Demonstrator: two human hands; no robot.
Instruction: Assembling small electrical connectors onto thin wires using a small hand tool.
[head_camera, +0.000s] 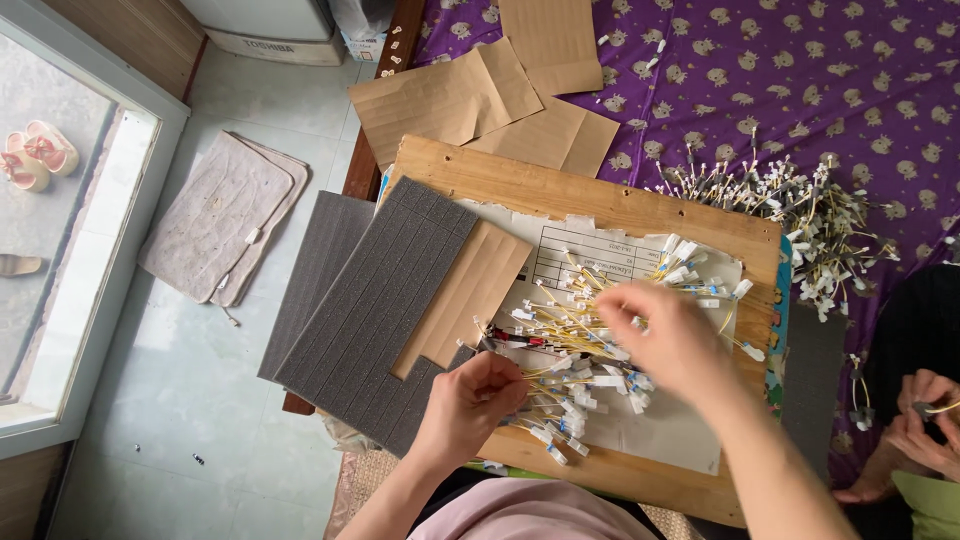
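A heap of thin yellow wires with white connector ends (585, 335) lies on a sheet of paper on a wooden board (520, 180). My left hand (478, 400) pinches a bunch of these wires at their near ends, just above the board. Blurred from motion, my right hand (672, 335) hovers over the heap with its fingers curled down among the wires; whether it grips one I cannot tell. A dark grey grooved foam sheet (375, 310) lies to the left of the heap, with a brown card strip (470, 290) on it.
A second pile of white-tagged wires (800, 215) sits on the purple patterned cloth (800, 80) beyond the board. Brown paper pieces (470, 95) lie at the back. Another person's hands (925, 420) hold a wire at the right edge. A grey mat (225, 215) lies on the tiled floor, left.
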